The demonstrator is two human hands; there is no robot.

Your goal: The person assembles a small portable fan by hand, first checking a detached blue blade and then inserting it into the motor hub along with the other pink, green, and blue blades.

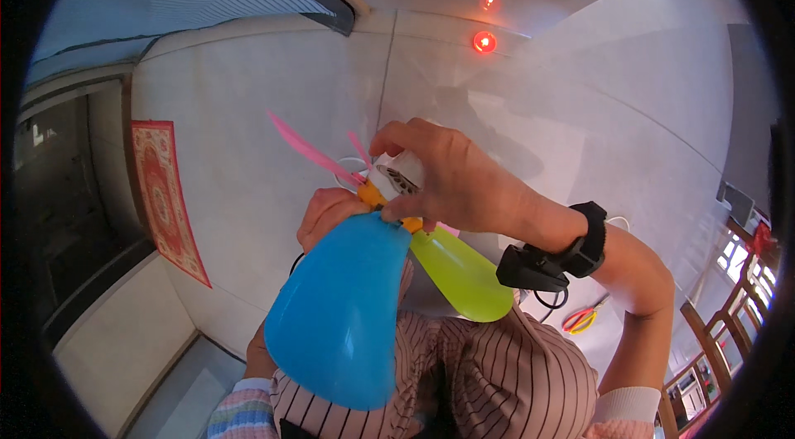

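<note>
A small fan with coloured blades is held over my lap. Its wide blue blade (338,311) hangs toward me, a lime-green blade (465,275) points down to the right, and pink blades (308,147) stick out at the far side. Around its orange hub (371,193) my right hand (464,176) is closed, fingers over the white vented motor housing (403,171) and thumb by the hub. My left hand (328,214) is curled at the hub's left side, behind the blue blade. That blade hides part of its fingers and forearm.
On the floor to the right lie pliers with red and yellow handles (582,320). A wooden chair (719,348) stands at the far right. A red patterned mat (171,199) is at the left, and red lights (484,42) glow beyond. My right wrist wears a black strapped device (542,265).
</note>
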